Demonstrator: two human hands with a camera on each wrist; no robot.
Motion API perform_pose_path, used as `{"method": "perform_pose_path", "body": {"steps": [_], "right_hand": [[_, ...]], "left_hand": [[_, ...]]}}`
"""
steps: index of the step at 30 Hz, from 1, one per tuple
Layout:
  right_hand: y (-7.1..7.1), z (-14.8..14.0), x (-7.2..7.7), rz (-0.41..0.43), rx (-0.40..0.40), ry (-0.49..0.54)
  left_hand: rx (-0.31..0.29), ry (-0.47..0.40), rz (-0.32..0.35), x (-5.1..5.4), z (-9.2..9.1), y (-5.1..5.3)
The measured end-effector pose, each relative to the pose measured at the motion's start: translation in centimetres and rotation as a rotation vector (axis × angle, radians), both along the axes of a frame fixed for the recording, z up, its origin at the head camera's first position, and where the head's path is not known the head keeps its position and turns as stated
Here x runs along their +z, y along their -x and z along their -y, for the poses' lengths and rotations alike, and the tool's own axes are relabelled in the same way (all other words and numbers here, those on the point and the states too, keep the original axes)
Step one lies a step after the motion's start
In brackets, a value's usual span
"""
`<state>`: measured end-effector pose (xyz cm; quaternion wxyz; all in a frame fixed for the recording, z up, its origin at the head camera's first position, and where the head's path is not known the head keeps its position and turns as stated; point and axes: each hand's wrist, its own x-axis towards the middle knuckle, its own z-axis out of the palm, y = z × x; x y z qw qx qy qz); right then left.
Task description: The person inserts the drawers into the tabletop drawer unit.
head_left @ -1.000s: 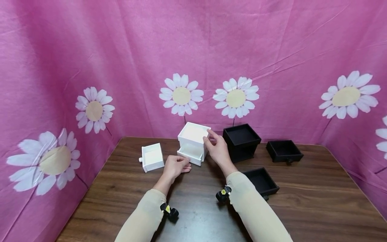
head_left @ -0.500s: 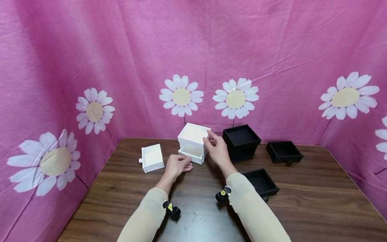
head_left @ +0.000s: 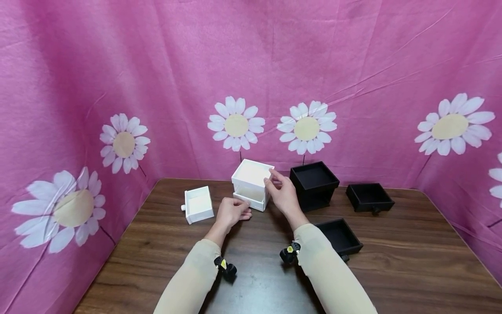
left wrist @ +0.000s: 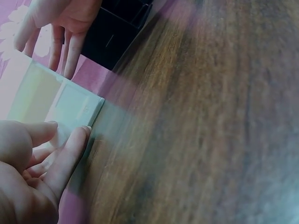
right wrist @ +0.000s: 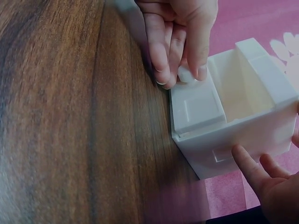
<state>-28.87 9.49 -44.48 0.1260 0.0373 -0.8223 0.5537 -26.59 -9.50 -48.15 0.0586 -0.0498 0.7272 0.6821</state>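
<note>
A small white drawer cabinet [head_left: 255,172] stands on the table, its upper slot without a drawer. In its lower slot sits a white drawer [right wrist: 198,107], pushed in almost flush. My left hand [head_left: 230,212] pinches that drawer's round white knob [right wrist: 185,73] between thumb and fingers. At the cabinet's right side, my right hand [head_left: 283,194] rests with extended fingers [right wrist: 252,170] against the side wall and top edge. A second white drawer [head_left: 198,204] lies to the left, open side up, its knob pointing left.
A black cabinet [head_left: 314,179] stands just right of the right hand, its slots without drawers. Two black drawers lie loose: one black drawer [head_left: 370,197] at the far right, another black drawer [head_left: 340,235] beside the right forearm. A pink flowered curtain [head_left: 270,65] hangs behind the table.
The left hand has pushed the lower white drawer further back into the white cabinet. The right hand has stayed against the cabinet's side.
</note>
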Motion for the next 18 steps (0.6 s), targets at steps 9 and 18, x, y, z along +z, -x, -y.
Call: {"method": "perform_pose_path", "body": {"steps": [9, 18], "right_hand": [[-0.07, -0.30, 0.03, 0.021, 0.003, -0.007], [0.02, -0.16, 0.09, 0.019, 0.013, -0.002]], "left_hand": [[0.000, -0.002, 0.011, -0.02, -0.45, 0.39], [0.001, -0.001, 0.015, -0.10, -0.40, 0.77]]}}
